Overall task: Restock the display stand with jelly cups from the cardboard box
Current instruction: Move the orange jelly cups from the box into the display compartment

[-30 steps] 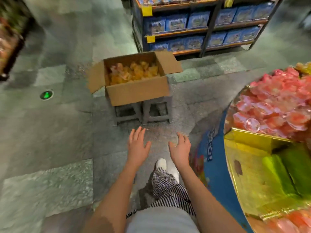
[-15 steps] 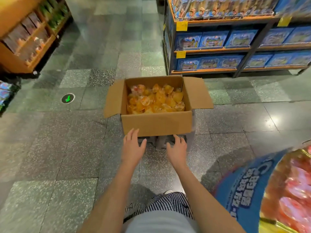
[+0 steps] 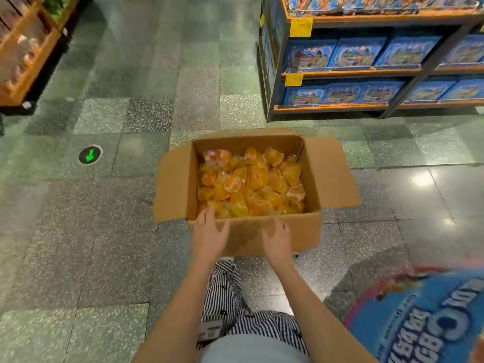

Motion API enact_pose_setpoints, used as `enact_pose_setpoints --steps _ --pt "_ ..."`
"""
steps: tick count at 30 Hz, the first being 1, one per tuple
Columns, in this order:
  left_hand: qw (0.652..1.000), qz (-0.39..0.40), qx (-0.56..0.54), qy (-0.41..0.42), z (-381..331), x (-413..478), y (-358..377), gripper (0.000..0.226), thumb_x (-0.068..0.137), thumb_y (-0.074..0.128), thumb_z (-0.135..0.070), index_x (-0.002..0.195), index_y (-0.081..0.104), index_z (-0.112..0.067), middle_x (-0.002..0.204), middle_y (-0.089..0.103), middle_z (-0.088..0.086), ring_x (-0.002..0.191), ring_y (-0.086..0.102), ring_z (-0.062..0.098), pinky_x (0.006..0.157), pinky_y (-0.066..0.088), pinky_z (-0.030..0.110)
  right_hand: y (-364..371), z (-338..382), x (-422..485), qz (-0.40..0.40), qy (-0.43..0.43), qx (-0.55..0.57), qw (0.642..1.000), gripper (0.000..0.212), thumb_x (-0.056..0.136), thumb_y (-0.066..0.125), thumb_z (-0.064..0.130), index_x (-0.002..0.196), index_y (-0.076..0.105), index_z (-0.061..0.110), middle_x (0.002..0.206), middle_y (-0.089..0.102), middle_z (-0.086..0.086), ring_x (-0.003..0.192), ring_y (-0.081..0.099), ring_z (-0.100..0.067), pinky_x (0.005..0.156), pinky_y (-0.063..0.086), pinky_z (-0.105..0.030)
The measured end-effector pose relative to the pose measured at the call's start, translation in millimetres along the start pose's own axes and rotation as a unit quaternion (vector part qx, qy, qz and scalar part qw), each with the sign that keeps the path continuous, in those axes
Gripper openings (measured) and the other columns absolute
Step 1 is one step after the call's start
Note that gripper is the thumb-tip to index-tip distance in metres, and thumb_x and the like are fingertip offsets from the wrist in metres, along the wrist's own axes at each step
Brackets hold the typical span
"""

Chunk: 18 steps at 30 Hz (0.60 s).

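Observation:
An open cardboard box [image 3: 311,231] stands in front of me with its flaps spread out. It holds several orange jelly cups [image 3: 251,184] in a loose heap. My left hand [image 3: 209,235] is at the box's near rim, fingers straight and reaching over the edge toward the cups. My right hand [image 3: 277,242] hovers in front of the box's near wall with relaxed, slightly bent fingers. Both hands hold nothing. The blue round display stand [image 3: 419,318] shows blurred at the lower right.
A blue and orange shelf unit [image 3: 366,72] with blue boxes stands behind the box to the right. A wooden shelf [image 3: 28,48] is at the far left. A green arrow marker [image 3: 90,155] is set in the tiled floor. My striped trouser leg [image 3: 225,289] is below the box.
I have stepped closer to the box and both hands have moved forward to its near edge. The display stand has slid further out of view to the lower right.

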State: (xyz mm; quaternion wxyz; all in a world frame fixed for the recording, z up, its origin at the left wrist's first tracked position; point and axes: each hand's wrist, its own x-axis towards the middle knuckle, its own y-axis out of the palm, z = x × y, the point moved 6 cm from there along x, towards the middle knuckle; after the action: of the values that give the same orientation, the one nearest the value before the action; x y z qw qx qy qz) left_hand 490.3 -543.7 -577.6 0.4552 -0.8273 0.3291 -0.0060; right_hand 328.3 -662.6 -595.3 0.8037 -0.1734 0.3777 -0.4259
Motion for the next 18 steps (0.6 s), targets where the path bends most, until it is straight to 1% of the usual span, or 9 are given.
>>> enact_pose_setpoints --steps 3,5,7,9,11,14,16,18 --pt "1.0 0.026 -0.008 0.002 -3 59 3 0.059 0.095 0.05 -0.048 0.146 0.036 -0.021 0.149 0.036 0.002 0.137 0.033 0.021 0.109 0.033 0.04 17 22 40 0.014 0.039 0.019 0.999 0.053 0.098 0.053 0.022 0.147 0.035 0.019 0.15 0.031 -0.014 0.136 0.035 -0.029 0.11 0.035 -0.042" --pt "0.999 0.047 -0.017 -0.006 -2 97 5 0.059 0.096 0.05 -0.045 0.148 0.034 -0.02 0.15 0.035 0.003 0.138 0.031 0.021 0.11 0.032 0.038 31 38 66 0.028 0.059 0.014 0.998 0.053 0.098 0.053 0.021 0.147 0.035 0.016 0.148 0.033 -0.015 0.137 0.034 -0.03 0.112 0.033 -0.042" --pt "0.997 0.065 -0.044 -0.02 0 135 8 0.062 0.095 0.052 -0.045 0.148 0.034 -0.019 0.151 0.036 0.005 0.139 0.032 0.021 0.111 0.031 0.039 45 55 97 0.033 0.068 0.002 0.997 0.053 0.098 0.054 0.023 0.147 0.037 0.012 0.148 0.034 -0.015 0.137 0.034 -0.03 0.112 0.031 -0.04" --pt "0.992 0.079 -0.084 -0.044 2 175 12 0.066 0.094 0.055 -0.046 0.149 0.033 -0.019 0.151 0.037 0.004 0.139 0.033 0.021 0.114 0.031 0.04 58 73 130 0.033 0.073 -0.003 0.997 0.053 0.097 0.055 0.024 0.146 0.038 0.012 0.149 0.034 -0.013 0.138 0.034 -0.027 0.113 0.03 -0.038" --pt "0.989 0.083 -0.103 -0.062 5 212 16 0.067 0.093 0.056 -0.046 0.15 0.033 -0.017 0.152 0.036 0.005 0.14 0.033 0.021 0.115 0.03 0.042 70 90 162 0.029 0.071 -0.008 0.997 0.051 0.097 0.055 0.026 0.145 0.04 0.014 0.148 0.034 -0.01 0.137 0.035 -0.025 0.113 0.032 -0.037" --pt "0.99 0.078 -0.091 -0.078 15 265 26 0.064 0.094 0.056 -0.042 0.148 0.035 -0.014 0.15 0.04 0.008 0.138 0.036 0.023 0.114 0.03 0.038 91 110 211 0.032 0.063 -0.015 0.997 0.05 0.098 0.054 0.032 0.145 0.04 0.02 0.148 0.036 -0.007 0.138 0.036 -0.023 0.113 0.034 -0.039" --pt "0.989 0.084 -0.087 -0.086 23 298 38 0.061 0.094 0.056 -0.038 0.147 0.037 -0.014 0.147 0.044 0.008 0.136 0.039 0.025 0.113 0.031 0.038 106 120 242 0.041 0.055 -0.027 0.997 0.051 0.098 0.053 0.033 0.146 0.038 0.022 0.148 0.037 -0.006 0.137 0.036 -0.022 0.11 0.034 -0.035" --pt "0.989 0.084 -0.09 -0.086 29 326 49 0.059 0.092 0.053 -0.04 0.145 0.041 -0.015 0.142 0.05 0.008 0.133 0.043 0.028 0.111 0.035 0.041 120 128 270 0.052 0.046 -0.034 0.997 0.052 0.099 0.052 0.034 0.147 0.037 0.022 0.148 0.038 -0.006 0.136 0.036 -0.021 0.107 0.034 -0.032"
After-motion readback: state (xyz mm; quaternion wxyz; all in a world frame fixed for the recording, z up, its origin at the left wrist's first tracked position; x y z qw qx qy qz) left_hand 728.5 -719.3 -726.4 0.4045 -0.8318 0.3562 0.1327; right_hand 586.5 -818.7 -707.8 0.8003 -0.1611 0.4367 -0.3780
